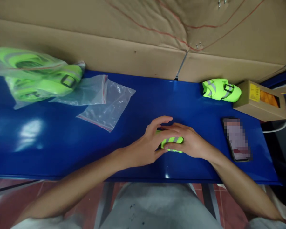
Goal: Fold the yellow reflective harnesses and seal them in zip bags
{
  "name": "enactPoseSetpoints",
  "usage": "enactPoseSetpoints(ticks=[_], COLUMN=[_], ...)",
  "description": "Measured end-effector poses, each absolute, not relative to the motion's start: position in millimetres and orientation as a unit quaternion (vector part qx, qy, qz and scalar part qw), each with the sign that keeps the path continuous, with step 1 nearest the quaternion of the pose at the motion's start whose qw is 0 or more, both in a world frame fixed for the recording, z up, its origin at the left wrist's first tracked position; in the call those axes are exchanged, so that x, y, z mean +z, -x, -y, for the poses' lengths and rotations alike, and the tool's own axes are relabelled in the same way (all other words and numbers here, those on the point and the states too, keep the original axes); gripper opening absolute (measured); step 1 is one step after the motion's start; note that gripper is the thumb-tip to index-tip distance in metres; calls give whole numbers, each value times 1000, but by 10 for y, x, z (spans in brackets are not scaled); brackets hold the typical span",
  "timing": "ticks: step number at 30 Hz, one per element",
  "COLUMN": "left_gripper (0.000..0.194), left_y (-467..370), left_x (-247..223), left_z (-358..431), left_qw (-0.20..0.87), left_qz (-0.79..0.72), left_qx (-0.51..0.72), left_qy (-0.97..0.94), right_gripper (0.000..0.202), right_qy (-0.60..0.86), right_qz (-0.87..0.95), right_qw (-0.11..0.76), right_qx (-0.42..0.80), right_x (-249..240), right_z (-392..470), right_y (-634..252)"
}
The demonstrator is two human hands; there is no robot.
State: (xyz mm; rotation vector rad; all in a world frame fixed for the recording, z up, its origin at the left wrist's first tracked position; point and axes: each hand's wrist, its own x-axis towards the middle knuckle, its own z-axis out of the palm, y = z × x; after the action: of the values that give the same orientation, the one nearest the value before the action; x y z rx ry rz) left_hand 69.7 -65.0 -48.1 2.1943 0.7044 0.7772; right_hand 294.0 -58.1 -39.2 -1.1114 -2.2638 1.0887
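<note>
A small neon yellow-green bundle with grey reflective stripes (173,140) is between my two hands, over the blue table (85,162). My right hand (189,141) grips it from the right, thumb across its near side. My left hand (149,144) curves round its left end, with the index finger raised above it and the thumb low at its side. The hands overlap, so the bundle's far side and some fingertips are hidden.
A clear bag of neon straps (38,76) lies at the back left, beside clear zip bags (109,105). Another neon strap roll (219,90) touches a cardboard box (257,101) at the back right. A phone (237,140) lies right of my hands.
</note>
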Motion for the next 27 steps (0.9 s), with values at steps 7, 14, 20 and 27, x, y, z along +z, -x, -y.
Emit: enactPoseSetpoints(ticks=[7,14,20,27], left_gripper=[77,66,56,90], left_y=[-693,-700,-677,-656], left_x=[-416,-439,-443,-474], left_z=[527,515,514,496], left_qw=[387,521,531,603], left_qz=[-334,-429,-426,-355], left_qx=[353,266,229,224], left_qy=[-783,-689,-696,-678], right_gripper=[34,39,62,50], right_qy=[389,465,462,475], right_qz=[791,733,742,620], right_qw=[264,358,283,260], right_qx=[392,345,394,568], right_x=[-385,-322,-455,-411], right_z=[585,608,617,679], right_y=[-2980,-2993,-3015,-2947])
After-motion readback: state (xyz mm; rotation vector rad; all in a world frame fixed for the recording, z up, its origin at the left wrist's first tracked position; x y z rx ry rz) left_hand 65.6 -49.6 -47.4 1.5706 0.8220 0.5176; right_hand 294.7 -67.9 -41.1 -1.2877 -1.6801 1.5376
